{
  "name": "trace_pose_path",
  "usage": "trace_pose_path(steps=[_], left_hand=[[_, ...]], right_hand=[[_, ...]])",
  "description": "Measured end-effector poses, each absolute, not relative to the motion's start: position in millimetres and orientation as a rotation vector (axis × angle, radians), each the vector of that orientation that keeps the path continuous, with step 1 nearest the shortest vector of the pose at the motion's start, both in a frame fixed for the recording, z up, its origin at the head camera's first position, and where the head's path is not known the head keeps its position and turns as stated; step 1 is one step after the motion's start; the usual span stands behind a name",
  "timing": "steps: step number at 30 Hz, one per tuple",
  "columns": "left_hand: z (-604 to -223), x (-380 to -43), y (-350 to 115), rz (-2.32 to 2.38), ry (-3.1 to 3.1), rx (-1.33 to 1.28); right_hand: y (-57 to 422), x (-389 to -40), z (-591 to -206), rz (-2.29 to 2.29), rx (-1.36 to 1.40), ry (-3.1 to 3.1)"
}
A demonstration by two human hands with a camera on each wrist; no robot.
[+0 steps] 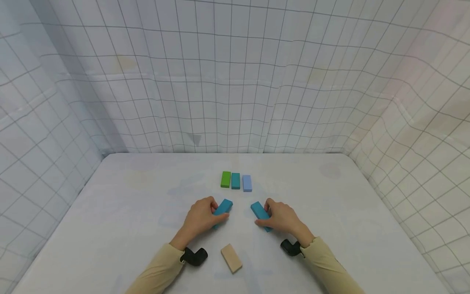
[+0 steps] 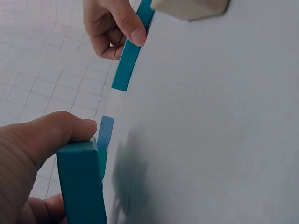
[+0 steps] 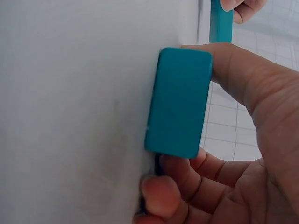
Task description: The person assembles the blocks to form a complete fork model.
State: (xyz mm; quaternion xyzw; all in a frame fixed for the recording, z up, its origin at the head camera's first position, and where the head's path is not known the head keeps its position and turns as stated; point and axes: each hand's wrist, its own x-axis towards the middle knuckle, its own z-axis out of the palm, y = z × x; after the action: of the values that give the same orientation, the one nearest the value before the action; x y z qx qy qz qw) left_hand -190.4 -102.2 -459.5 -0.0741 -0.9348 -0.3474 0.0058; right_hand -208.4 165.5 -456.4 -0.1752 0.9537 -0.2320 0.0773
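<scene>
Between thumb and fingers, my left hand [image 1: 201,214] grips a blue block [image 1: 224,207], with the thumb [image 2: 70,127] along one edge. My right hand [image 1: 282,216] pinches a similar blue block [image 1: 259,210]; in the right wrist view its block [image 3: 179,102] shows one end, thumb above and curled fingers below. The two blocks slant toward each other at their far ends, with a gap of white table between them. Beyond them stand a green block [image 1: 225,179], a teal block [image 1: 236,181] and a light blue block [image 1: 247,183] side by side, slightly apart.
A plain wooden block [image 1: 231,258] lies slanted on the white table [image 1: 147,237], nearer me and between the forearms. Pale grid-lined curtains [image 1: 235,81] hang behind the table and at both sides. A black camera [image 1: 195,256] is strapped at each wrist.
</scene>
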Motion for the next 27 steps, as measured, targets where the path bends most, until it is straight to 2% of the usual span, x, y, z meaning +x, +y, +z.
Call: trace_pose_path(steps=[13, 27], left_hand=[[-460, -183, -78, -1.001, -2.955, -0.211], [-468, -184, -75, -0.994, -2.947, -0.161]], right_hand=[[165, -209, -456, -0.702, -0.506, 2.848], [161, -206, -455, -0.686, -0.584, 2.875]])
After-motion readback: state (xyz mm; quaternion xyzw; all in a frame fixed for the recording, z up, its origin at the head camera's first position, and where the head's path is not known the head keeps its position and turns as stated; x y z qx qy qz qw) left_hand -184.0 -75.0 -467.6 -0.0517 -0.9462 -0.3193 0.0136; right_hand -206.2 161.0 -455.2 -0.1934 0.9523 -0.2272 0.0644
